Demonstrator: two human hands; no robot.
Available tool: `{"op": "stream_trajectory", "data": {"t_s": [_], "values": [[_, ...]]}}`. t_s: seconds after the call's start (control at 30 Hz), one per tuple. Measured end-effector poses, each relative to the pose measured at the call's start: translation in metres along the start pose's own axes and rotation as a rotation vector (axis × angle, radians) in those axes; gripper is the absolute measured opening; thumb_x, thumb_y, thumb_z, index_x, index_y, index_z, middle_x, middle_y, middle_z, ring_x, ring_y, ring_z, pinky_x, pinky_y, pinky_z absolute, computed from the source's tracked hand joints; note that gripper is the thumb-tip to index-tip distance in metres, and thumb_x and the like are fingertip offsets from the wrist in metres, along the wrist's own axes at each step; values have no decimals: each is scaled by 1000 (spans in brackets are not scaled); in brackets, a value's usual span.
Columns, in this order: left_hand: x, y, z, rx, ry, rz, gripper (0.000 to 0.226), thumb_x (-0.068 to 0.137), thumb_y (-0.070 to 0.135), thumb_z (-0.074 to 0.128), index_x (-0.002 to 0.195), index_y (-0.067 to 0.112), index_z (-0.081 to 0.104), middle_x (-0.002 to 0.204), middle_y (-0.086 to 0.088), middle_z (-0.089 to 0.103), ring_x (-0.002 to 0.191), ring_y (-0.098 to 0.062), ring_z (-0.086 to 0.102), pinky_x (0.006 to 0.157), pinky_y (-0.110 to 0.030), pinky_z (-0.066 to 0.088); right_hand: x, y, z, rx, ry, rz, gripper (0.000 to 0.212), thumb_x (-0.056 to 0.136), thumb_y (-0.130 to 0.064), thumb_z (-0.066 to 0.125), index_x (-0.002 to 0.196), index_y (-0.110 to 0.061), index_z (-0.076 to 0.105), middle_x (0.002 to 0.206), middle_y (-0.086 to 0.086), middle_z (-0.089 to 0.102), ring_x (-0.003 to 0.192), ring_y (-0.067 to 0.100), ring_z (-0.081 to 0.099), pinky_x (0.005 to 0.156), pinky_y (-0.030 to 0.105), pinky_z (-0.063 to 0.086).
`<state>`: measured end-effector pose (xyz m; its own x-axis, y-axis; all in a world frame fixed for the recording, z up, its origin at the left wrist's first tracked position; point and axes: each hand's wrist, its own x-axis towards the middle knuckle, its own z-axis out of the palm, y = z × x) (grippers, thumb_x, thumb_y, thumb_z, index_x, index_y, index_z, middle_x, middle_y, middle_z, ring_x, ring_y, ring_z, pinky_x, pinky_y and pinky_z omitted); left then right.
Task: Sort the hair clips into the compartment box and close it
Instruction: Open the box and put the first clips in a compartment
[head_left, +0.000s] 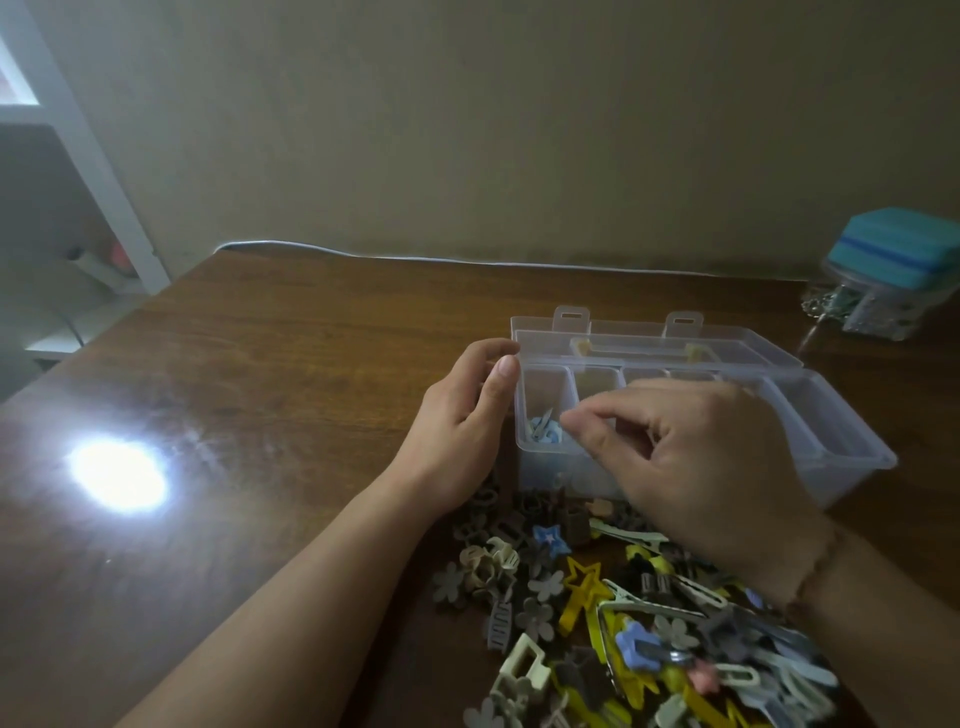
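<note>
Left hand (462, 431) open, touching box (852, 452) corner. Right hand (696, 457) fingers pinched over blue clips (544, 431); held thing unclear. Clip pile (623, 623) on surface (285, 364).

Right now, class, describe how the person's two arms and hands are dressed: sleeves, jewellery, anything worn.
Both forearms are bare, with no sleeves in view. The left hand shows no rings or watch. The right hand has a thin brownish bracelet around its wrist.

A dark wooden table (291, 374) carries the open compartment box (841, 447), hair clips (613, 623), and a jar (883, 306).
</note>
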<state>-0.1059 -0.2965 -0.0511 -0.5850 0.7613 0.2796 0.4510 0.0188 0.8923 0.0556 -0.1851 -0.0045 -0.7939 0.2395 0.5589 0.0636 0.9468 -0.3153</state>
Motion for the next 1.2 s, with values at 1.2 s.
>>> {"op": "stream_trajectory", "data": {"t_s": [1.2], "values": [[0, 3, 0, 25, 14, -1, 64, 91, 59, 27, 140, 23, 47, 127, 14, 59, 118, -3, 58, 84, -12, 50, -12, -22, -19, -261, -832, -73, 46, 84, -69, 51, 124, -47, 43, 85, -15, 56, 77, 3, 44, 63, 22, 32]]}}
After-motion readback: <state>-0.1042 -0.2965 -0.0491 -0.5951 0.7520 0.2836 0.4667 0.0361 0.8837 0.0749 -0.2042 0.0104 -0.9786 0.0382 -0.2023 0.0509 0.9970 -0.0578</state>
